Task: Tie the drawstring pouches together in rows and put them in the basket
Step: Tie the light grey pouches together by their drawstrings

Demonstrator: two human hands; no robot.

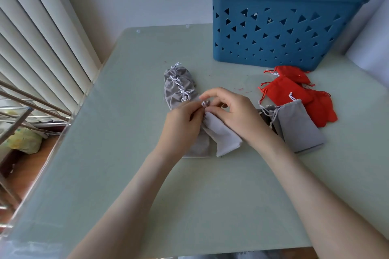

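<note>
Hands together at the middle of the table (210, 195), and it's fiddly work. Left hand (183, 121) has its fingers curled in, pinching the white cord (205, 103) at the neck of a pale grey pouch (226, 140). Right hand (233, 111) comes in from the other side, thumb and fingers nipping the same knot of cord, forefinger arched above it. That pale pouch lies flat, bottom end toward the person. Beside it, partly under the left hand, lies a second grey pouch (197, 147), the two touching along their sides.

Just beyond the fingers, a row of grey pouches (175, 90) runs toward the far edge, white cords knotted one after another along its top. Whether the held cord joins that row, I cannot tell: the fingers cover it.

Off to the right, a loose grey pouch (301, 127) lies with its cords trailing, overlapping the edge of a pile of red pouches (288, 92). Behind those, at the far right of the table, stands the blue basket (280, 31), triangle holes in its wall, its inside out of sight. White blinds (31, 33) hang on the left.
</note>
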